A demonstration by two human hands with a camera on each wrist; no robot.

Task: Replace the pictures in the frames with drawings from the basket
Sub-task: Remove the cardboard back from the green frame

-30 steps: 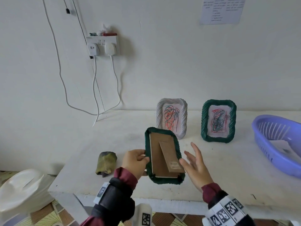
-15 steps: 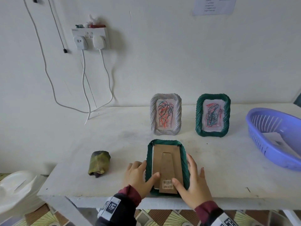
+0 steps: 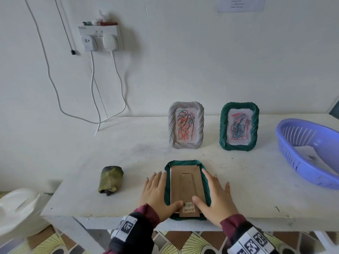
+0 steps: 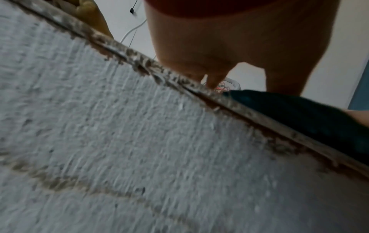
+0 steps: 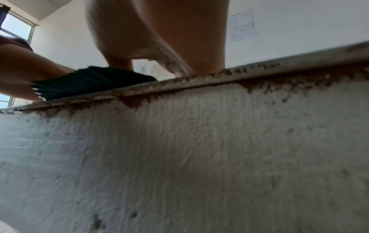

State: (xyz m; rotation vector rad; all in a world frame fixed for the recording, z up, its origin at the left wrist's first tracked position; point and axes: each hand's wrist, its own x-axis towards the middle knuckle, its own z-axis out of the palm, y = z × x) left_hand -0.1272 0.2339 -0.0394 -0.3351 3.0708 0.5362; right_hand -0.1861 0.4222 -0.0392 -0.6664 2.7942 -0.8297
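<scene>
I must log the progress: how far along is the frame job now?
Looks done: white frame and upright green frame stand showing scribble drawings. In hand: third green frame lies face down, left hand and right hand flat on it. Left: open its backing, swap in paper from basket.

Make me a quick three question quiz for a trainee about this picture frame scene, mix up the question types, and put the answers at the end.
1. True or false: the green frame under both hands lies face down, its cardboard back up.
2. Multiple choice: how many frames stand upright near the wall? A. one B. two C. three
3. Fill in: the purple basket sits at the table's ____ end.

Key
1. True. The left hand and right hand lie flat along its sides, thumbs on the back near the barcode sticker.
2. B: the white frame and another green frame, each holding a scribble drawing.
3. Right; paper lies inside it.
</scene>
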